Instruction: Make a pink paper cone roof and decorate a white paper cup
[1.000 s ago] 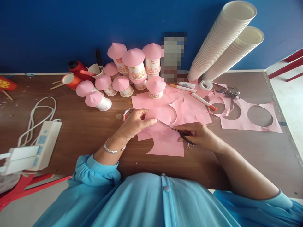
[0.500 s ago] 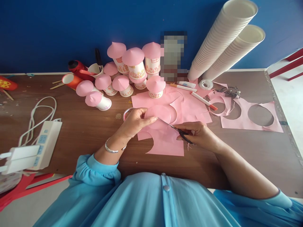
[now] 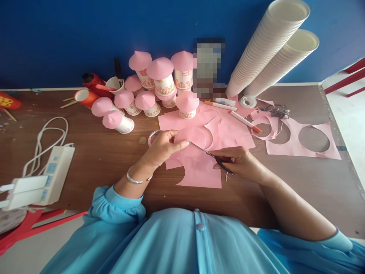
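Note:
My left hand (image 3: pixel 168 146) pinches the left edge of a pink paper circle (image 3: pixel 191 136), thumb on top. My right hand (image 3: pixel 238 161) is closed round the dark handles of a pair of scissors (image 3: pixel 224 164). The blades point left, and their tips reach the circle's lower edge beside my left thumb. Whether the blades are fully closed I cannot tell. Under both hands lie pink paper sheets (image 3: pixel 203 175) with rounded cut-outs. A round tape roll or ring (image 3: pixel 152 137) is partly hidden behind my left hand.
Paper cups with pink cone roofs (image 3: pixel 160 68) stand at the back. Tall stacks of white cups (image 3: pixel 265 49) lean at the right. Markers (image 3: pixel 245 121), a tape roll (image 3: pixel 248 101) and cut pink scraps (image 3: pixel 303 139) lie right. A power strip (image 3: pixel 58 173) with cables sits left.
The scissor handles have drawn slightly closer together in my right hand. My left hand and the paper circle keep their place.

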`<state>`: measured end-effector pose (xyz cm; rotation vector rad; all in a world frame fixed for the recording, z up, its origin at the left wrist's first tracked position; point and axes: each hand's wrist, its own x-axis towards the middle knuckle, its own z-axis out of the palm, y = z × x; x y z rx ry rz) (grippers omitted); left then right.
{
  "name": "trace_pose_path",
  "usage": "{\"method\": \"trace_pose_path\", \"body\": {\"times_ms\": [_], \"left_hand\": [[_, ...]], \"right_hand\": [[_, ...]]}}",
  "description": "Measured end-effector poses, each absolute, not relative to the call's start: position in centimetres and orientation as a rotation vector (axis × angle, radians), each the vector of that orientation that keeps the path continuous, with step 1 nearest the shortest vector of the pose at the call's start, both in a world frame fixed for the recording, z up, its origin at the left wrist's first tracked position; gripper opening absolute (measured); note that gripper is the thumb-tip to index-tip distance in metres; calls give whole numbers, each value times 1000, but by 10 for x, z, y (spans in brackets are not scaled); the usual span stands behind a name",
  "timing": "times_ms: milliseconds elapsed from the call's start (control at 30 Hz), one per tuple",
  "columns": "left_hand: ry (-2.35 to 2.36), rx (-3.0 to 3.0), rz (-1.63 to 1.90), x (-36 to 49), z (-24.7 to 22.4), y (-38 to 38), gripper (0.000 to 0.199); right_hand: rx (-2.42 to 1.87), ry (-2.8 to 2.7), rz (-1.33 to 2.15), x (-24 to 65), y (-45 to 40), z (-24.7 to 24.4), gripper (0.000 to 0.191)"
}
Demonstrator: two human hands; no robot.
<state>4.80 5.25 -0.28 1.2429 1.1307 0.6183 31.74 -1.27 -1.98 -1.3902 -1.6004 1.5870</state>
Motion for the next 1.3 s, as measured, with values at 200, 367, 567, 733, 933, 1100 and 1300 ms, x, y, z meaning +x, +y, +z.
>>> {"method": "trace_pose_path", "body": {"times_ms": [200, 367, 567, 733, 933, 1100, 1300], "left_hand": [[1097, 1201, 588, 47, -6, 53, 32], [1103, 1202, 589, 46, -7, 54, 33], [1105, 1198, 590, 45, -8, 54, 34], [1094, 1157, 579, 46, -7, 55, 34], [1064, 1083, 602, 47, -8, 55, 32], [974, 966, 624, 49, -10, 55, 25], [909, 834, 587, 50, -10, 57, 26]], "right_hand": [[-1388, -1604, 1580, 317, -12, -18, 44], [-1403, -1611, 1584, 317, -12, -17, 47], [-1414, -1601, 1584, 316, -13, -17, 47], [-1401, -1607, 1602, 316, -12, -17, 47], [-1387, -1638, 1583, 317, -13, -18, 46], [-1371, -1625, 1596, 318, -13, -20, 47], [-1340, -1596, 1649, 317, -11, -22, 43]]}}
